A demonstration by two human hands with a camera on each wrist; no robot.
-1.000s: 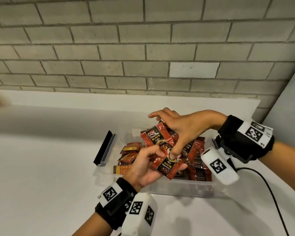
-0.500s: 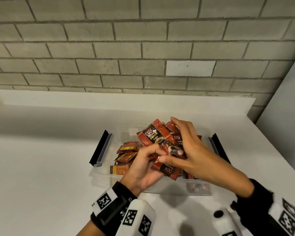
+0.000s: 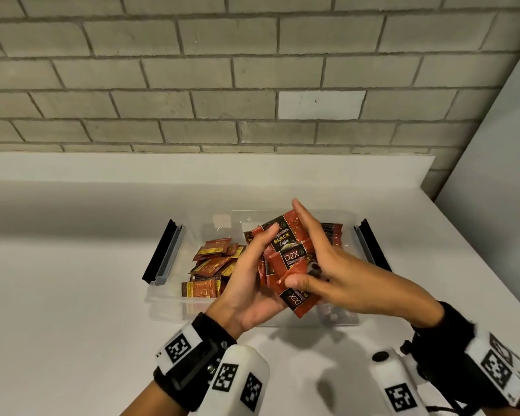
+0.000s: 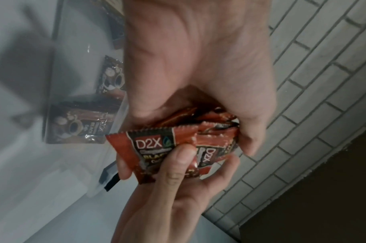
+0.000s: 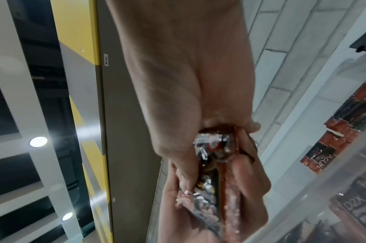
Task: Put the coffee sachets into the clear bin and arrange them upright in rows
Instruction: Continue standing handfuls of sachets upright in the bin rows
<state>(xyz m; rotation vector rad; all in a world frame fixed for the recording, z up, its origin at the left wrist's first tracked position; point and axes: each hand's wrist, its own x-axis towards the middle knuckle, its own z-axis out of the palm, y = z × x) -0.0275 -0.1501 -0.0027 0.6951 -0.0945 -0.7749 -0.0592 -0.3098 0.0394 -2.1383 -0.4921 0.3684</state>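
Observation:
A bunch of red and black coffee sachets [image 3: 288,259] is held just above the clear bin [image 3: 168,298] between both hands. My left hand [image 3: 252,283] cups the bunch from the left, fingers curled round it. My right hand [image 3: 321,265] presses on it from the right, its thumb pinching the front sachet [image 4: 149,151]. The left wrist view shows the sachet tops [image 4: 209,131] squeezed together between the palms. More sachets lie flat in the bin's left part [image 3: 213,265], and others stand at its right [image 3: 332,232].
The bin sits on a white counter [image 3: 72,310] against a grey brick wall [image 3: 192,85]. Black clip handles [image 3: 162,250] stick out from the bin's left and right ends [image 3: 370,244]. A grey panel [image 3: 493,175] rises at the right.
My right hand has come round from behind the bunch to its right side and now presses it against the left hand. The sachets are gathered tighter.

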